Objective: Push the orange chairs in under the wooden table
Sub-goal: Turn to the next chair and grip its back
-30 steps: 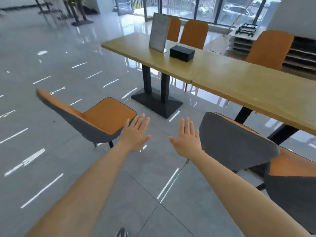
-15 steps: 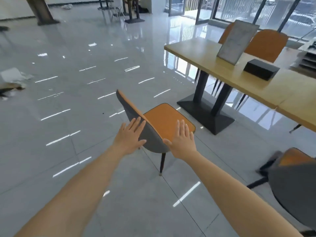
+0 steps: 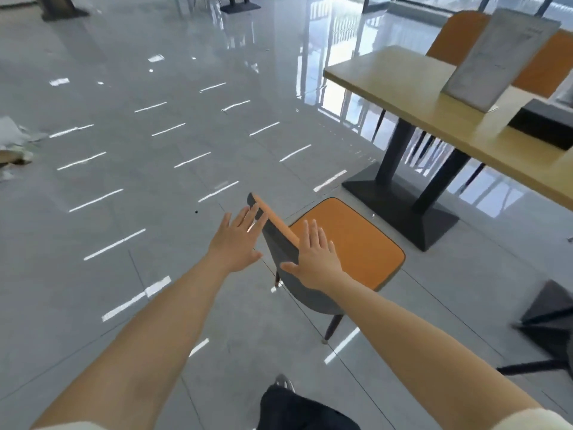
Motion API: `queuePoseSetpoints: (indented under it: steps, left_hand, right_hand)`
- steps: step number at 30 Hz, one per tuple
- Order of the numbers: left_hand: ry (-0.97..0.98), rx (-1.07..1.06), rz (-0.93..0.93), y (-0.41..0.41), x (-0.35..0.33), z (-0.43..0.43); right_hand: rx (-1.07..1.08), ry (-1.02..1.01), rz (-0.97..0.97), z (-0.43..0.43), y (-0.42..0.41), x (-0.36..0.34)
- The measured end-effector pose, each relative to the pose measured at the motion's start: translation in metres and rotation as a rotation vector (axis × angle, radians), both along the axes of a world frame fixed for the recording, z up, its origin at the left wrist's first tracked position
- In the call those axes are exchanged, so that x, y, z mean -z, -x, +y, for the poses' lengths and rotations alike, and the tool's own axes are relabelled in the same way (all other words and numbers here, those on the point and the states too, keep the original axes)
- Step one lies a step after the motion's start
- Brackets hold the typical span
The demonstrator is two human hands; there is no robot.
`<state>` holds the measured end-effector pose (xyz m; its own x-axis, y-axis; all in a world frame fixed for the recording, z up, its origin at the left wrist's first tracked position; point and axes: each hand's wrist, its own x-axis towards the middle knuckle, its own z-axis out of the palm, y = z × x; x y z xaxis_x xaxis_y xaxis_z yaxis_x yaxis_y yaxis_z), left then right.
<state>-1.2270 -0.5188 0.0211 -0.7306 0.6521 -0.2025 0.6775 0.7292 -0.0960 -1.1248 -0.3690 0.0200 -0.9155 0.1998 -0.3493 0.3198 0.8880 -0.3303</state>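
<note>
nearest the viewer, a dark trouser leg [image 3: 307,411] shows at the bottom edge, and both bare forearms reach forward from it. the left hand [image 3: 237,240] and the right hand [image 3: 314,260] are flat, fingers spread, clamped on nothing. the right hand lies over the near end of the backrest; whether the palm presses the grey shell or hovers just above it cannot be told. the left hand sits at the far end of the top edge, fingertips overlapping the orange rim, contact likewise unclear.

the orange chair [image 3: 347,243] stands on the grey tile floor [image 3: 124,181], backrest toward the person, seat pointing at the wooden table [image 3: 434,97]. it is near the table but not under it — the seat's front edge stops short of the black pedestal base [image 3: 400,206].

procedure for the step in hand, as judged here: set both palms flat on the backrest, evenly spaced either side of centre. push low and level, so the legs slide rather than tip. steer the seat alongside the pedestal, not into it — the base looks likely to block a straight line.

further back, a grey placard [image 3: 496,54] and a black box [image 3: 545,125] stand on the tabletop. two more orange chairs [image 3: 455,32] sit behind the table.
</note>
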Motion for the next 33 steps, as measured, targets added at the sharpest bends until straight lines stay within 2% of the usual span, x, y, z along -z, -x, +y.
queuePoseSetpoints:
  steps: [6,10,13,19,25,33]
  left_hand:
    - [0.110,0.262,0.019,0.076,0.012,0.017]
    - [0.099,0.432,-0.076,0.113,0.028,0.036]
    - [0.079,0.566,-0.145,0.131,0.041,0.050]
    - [0.039,0.818,-0.136,0.154,0.048,0.062]
    - [-0.039,0.954,-0.118,0.162,0.056,0.069]
    - [-0.126,0.952,-0.111,0.191,0.061,0.118]
  right_hand:
    - [0.124,0.058,-0.090,-0.005,0.042,0.017]
    - [0.241,0.047,-0.128,-0.005,0.056,0.031]
    - [0.350,-0.023,-0.138,-0.011,0.058,0.041]
    - [0.527,-0.226,-0.079,-0.029,0.051,0.041]
    - [0.604,-0.363,-0.012,-0.033,0.046,0.043]
    - [0.601,-0.413,0.013,0.016,0.074,0.048]
